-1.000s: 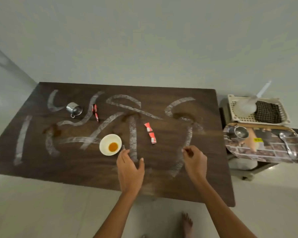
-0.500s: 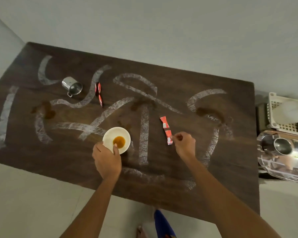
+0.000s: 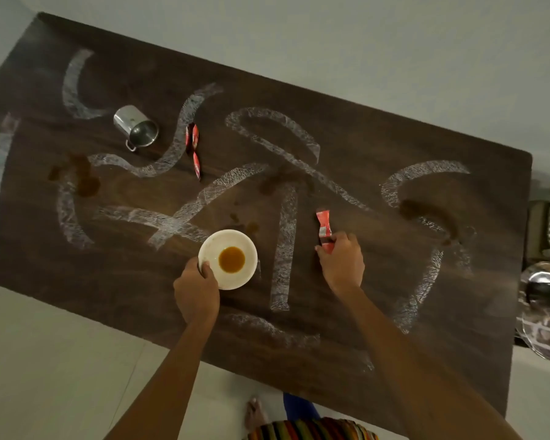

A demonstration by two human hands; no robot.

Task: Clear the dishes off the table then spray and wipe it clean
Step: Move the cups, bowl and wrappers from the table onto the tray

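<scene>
Clearance looks barely begun: near the dark wooden table's (image 3: 426,312) near edge, the left hand (image 3: 196,292) grips the round white bowl (image 3: 235,241) of orange sauce by its rim, probably to lift it level, while the right hand (image 3: 342,262) pinches the red foil sachet (image 3: 324,225) for removal together.

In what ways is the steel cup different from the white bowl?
The steel cup lies on its side; the white bowl stands upright. The steel cup is shiny metal and looks empty; the white bowl holds an orange-brown pool. No hand touches the steel cup; the left hand grips the white bowl's rim. Both are round, open dishes.
</scene>
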